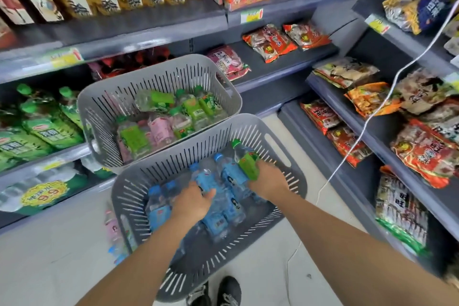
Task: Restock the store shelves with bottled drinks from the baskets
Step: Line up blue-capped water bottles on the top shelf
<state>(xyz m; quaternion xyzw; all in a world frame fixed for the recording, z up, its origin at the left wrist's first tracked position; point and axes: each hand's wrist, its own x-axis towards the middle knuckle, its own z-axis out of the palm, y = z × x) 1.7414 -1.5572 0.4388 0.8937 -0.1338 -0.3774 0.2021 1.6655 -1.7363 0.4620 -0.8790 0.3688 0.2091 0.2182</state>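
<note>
**Both hands in the near basket, a bottle in each**

The near basket (188, 149), grey and slotted, sits on the pale floor (273, 268) and holds a heap of blue-labelled bottles (216, 221) lying on their sides. Inside it, towards its right wall, the right hand (267, 181) has its grip clenched round a green-labelled bottle (244, 159), whose green cap points up and away from the person. Near the basket's middle, the left hand (191, 202) has its grip closed on a blue-capped bottle (206, 181), the thumb laid across its label; motion blur softens the fingers.

Just beyond the near basket and touching its far rim stands a second grey basket (149, 74), loaded with green- and pink-labelled bottles. Left of the near basket, shelves (74, 154) carry green-capped drinks (44, 131). To its right, shelves are stacked with snack packets (422, 156), and a white cord (372, 109) hangs across them. Below the near basket's front edge a pair of dark shoes (223, 290) shows
</note>
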